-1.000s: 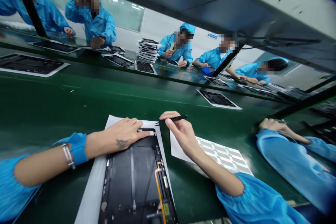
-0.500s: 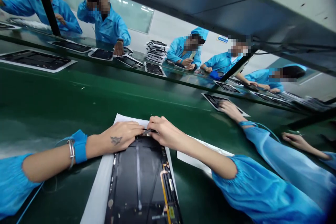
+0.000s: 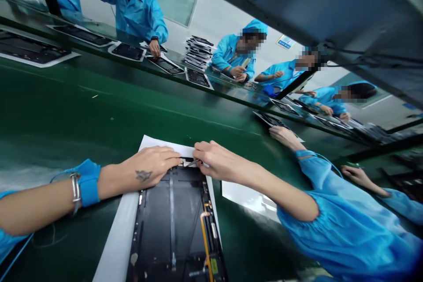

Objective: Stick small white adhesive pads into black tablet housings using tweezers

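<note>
An opened tablet housing [image 3: 188,220], black inside with an orange flex cable along its right side, lies on a white sheet [image 3: 112,238] in front of me. My left hand [image 3: 155,165] grips its top left corner, thumb inside and fingers over the far edge. In my right hand [image 3: 213,158] are metal tweezers [image 3: 192,164], pinched between thumb and fingers. Their tips point left, at the middle of the housing's top edge. The fingers partly cover that edge, and the small part under the tips is too small to make out.
Another white sheet [image 3: 247,198] lies right of the housing. A neighbour's hand [image 3: 286,136] touches a tablet housing farther right. Across the green bench [image 3: 109,97], several co-workers sit behind a row of housings and a tall stack [image 3: 198,53]. A metal shelf [image 3: 297,0] overhangs the right.
My right hand and the tweezers have shifted slightly right, away from my left fingertips, uncovering more of the top edge. My left hand keeps its hold. The camera view has tilted a little.
</note>
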`<state>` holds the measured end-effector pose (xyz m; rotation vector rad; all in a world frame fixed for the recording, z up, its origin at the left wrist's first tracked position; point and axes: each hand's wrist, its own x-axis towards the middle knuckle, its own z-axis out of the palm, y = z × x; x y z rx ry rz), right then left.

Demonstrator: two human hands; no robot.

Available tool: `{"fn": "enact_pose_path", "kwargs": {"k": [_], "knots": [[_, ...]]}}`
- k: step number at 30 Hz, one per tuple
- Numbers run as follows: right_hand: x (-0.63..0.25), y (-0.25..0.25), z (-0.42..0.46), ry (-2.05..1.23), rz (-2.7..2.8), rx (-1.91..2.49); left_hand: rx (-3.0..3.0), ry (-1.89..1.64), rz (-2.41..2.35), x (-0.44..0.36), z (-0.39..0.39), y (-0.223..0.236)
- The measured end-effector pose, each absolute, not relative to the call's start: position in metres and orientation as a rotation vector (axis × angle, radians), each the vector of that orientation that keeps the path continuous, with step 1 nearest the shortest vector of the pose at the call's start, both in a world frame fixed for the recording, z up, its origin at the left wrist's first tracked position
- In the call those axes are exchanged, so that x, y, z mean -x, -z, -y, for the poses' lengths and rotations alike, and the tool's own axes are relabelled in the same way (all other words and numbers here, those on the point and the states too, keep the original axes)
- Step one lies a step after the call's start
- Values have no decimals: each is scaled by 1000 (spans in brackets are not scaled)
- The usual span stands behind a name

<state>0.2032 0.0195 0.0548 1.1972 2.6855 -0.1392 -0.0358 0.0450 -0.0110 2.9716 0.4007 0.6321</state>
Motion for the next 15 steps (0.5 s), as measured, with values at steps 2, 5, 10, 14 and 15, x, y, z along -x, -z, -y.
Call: {"fn": "enact_pose_path", "kwargs": {"k": [2,5,10,14,15], "knots": [[-213,-49,-15,196,-2716,-1305,-2986,-616,-413,35,-45,11],[-220,-30,-2,184,-2935,-1510,-2996,-608,-439,33,-44,12],[-220,-10,16,376,-3214,-1394,-3029,-669,-426,32,-45,15],[-232,-16,15,423,-3097,-1445,-3066,-700,-400,34,-46,16],[-235,-18,14,454,-3086,-1491,-3066,-708,-393,35,-46,16]]}}
